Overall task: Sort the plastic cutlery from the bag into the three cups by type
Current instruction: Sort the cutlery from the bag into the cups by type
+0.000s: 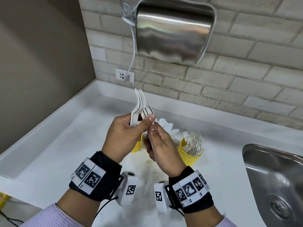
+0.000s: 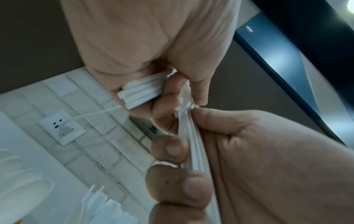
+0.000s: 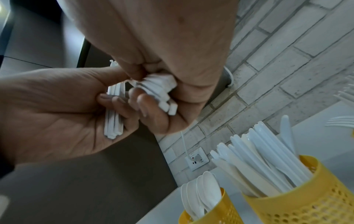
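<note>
Above the counter my left hand (image 1: 129, 128) grips a small stack of white plastic forks (image 1: 139, 99) by the handles, tines up. Their handle ends (image 2: 138, 94) stick out of its palm. My right hand (image 1: 158, 140) grips a bundle of white spoons (image 1: 148, 110) by the handles (image 2: 193, 144), right against the forks, and my left thumb lies across the spoon necks. Three yellow mesh cups stand below: one with spoons (image 3: 212, 210), one with knives (image 3: 287, 195), one with forks (image 1: 191, 155). A pale plastic bag (image 1: 147, 167) lies under my hands.
A steel sink (image 1: 272, 181) is sunk into the white counter (image 1: 57, 153) at the right. On the brick wall hang a steel hand dryer (image 1: 173, 33) and a socket (image 1: 124, 76) with a cable plugged in. A brown wall closes off the left side.
</note>
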Action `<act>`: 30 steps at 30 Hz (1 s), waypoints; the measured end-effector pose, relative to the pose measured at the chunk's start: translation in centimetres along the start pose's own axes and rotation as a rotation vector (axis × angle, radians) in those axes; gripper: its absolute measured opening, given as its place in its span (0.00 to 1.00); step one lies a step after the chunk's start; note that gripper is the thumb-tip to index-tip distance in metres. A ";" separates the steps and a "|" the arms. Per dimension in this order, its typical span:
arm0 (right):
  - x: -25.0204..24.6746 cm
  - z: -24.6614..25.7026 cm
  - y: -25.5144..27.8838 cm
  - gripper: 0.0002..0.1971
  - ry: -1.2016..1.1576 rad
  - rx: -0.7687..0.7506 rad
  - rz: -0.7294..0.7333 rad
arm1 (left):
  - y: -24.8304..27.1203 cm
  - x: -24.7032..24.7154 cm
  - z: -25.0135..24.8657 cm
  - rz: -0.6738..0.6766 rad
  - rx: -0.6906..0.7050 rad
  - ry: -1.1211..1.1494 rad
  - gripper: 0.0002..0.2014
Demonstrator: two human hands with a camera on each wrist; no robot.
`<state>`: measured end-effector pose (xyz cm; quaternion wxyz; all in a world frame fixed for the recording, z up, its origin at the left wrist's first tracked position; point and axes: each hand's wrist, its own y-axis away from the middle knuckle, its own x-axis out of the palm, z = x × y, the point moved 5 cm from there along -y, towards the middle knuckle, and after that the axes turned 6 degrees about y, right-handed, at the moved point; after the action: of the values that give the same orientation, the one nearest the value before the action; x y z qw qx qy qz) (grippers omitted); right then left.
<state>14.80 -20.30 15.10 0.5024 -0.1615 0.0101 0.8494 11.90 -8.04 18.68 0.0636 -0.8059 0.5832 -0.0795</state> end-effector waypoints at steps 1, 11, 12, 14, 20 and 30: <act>0.0 0.0 0.0 0.18 0.008 0.005 0.009 | -0.1 -0.1 0.1 0.004 -0.008 0.012 0.19; 0.3 0.4 -1.1 0.13 -0.408 0.140 0.211 | -1.5 -0.7 -0.9 0.161 -0.025 0.027 0.21; 0.1 0.5 -1.3 0.13 -0.399 0.136 0.208 | -1.7 -0.7 -1.3 0.187 -0.019 0.036 0.18; -0.4 0.9 -1.7 0.12 -0.342 0.116 0.206 | -2.2 -0.6 -2.2 0.217 -0.008 0.080 0.16; -1.1 3.0 -3.8 0.07 -0.155 0.039 0.185 | -5.1 -0.2 -3.9 0.257 0.085 -0.087 0.11; -0.6 3.1 -7.9 0.15 0.247 -0.160 0.147 | -6.4 -0.3 -4.8 0.262 0.311 -0.590 0.11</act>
<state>20.99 -16.34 19.39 0.4192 -0.3030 0.0160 0.8557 16.79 -5.81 24.58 0.3608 -0.6933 0.6190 0.0774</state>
